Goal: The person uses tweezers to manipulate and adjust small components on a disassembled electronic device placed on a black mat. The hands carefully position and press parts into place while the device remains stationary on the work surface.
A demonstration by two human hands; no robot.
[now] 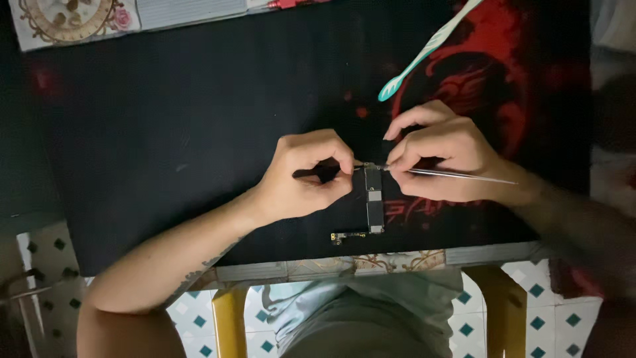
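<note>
The board (374, 199), a narrow dark circuit board with metal shields, lies lengthwise on the mat (199, 132), near the mat's front edge. A short flex piece (348, 235) sticks out to the left from the board's near end.

The left hand (306, 176) rests on the mat just left of the board. Its fingers (341, 159) are curled in, thumb and forefinger pinched together at the board's far left corner. Something dark sits within that pinch; what it is cannot be told.

The right hand (440, 156) lies just right of the board, wrist on the mat. Its fingers are clenched around a thin metal tool (457, 174), held like a pen. The tool's tip meets the board's far end; its shaft runs out to the right past the wrist. Whether it is tweezers or a probe cannot be told.

Beyond the board and to its right, a teal and white toothbrush (424, 53) lies slantwise on the mat's red pattern, well apart from both hands.

The mat covers most of the counter (371, 264), whose patterned edge shows just in front of the board. A pale patterned tray (73, 20) lies far to the left beyond the board, off the mat's far corner.
</note>
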